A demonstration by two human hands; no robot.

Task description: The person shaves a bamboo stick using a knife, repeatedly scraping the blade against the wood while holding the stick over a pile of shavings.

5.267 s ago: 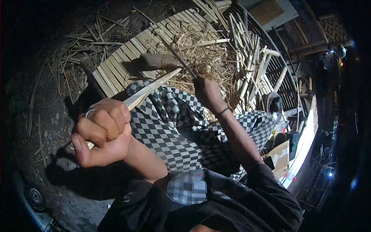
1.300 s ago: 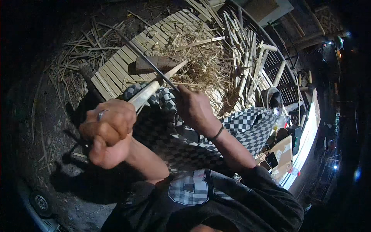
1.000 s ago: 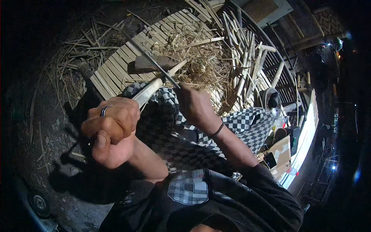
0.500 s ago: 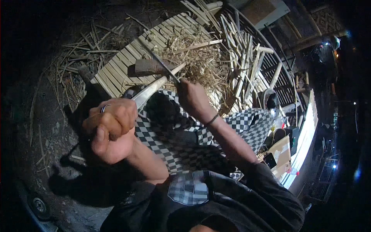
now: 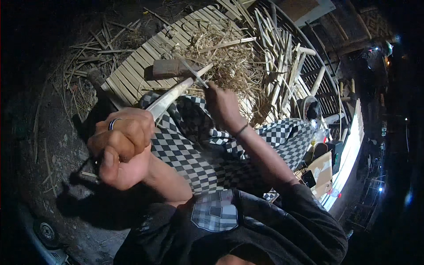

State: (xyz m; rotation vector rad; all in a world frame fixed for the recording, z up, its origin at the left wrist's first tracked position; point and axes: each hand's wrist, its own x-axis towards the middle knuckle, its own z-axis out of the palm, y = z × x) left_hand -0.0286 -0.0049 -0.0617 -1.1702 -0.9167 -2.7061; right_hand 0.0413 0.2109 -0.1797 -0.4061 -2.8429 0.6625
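My left hand [image 5: 126,143], a ring on one finger, is closed in a fist at the left. From it a long pale piece [image 5: 170,98] points away to the upper right, flat and smooth near the fist and wood-coloured at its far end. I cannot tell whether it is a blade or split bamboo. My right hand [image 5: 223,106], with a band at the wrist, is closed around the near end of a thin greyish strip [image 5: 193,70], partly blurred. The strip crosses the pale piece. A wooden block [image 5: 164,69] lies just behind the crossing.
A slatted bamboo platform [image 5: 132,66] bears a heap of curly shavings [image 5: 227,66] and split sticks [image 5: 278,66]. Checkered cloth [image 5: 185,163] covers my legs. More sticks [image 5: 90,62] lie on the ground at left. A cardboard box [image 5: 321,174] stands at right.
The thin strip shows a shorter length beyond the crossing than before. My left hand has shifted slightly left, and my right hand slightly up.
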